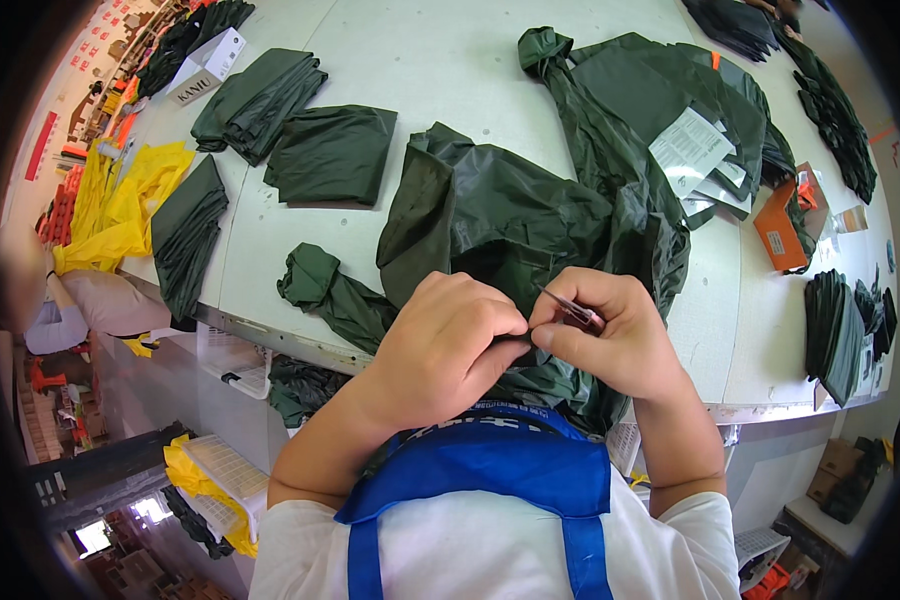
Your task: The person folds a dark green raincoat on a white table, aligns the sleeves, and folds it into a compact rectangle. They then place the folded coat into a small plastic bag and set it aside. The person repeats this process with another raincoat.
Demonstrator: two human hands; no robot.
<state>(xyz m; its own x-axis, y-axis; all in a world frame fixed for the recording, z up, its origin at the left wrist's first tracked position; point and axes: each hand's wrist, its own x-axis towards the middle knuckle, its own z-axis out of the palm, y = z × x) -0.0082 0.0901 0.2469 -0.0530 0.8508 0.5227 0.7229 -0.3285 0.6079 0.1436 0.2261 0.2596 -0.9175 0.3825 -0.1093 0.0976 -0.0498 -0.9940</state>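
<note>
A dark green raincoat-like garment lies crumpled across the white table in front of me, one sleeve stretched to the left. At its near edge, my left hand is closed, thumb and fingers pinching the green fabric. My right hand is closed around small thread snips, their pointed blade tilted up and left. Its thumb and fingertip meet the left fingertips at the cloth. What exactly lies between the fingertips is mostly hidden.
Folded green garments lie on the white table at the left, near a white box. Printed sheets and an orange box sit right. Yellow garments are at far left, beside another person. White baskets stand below.
</note>
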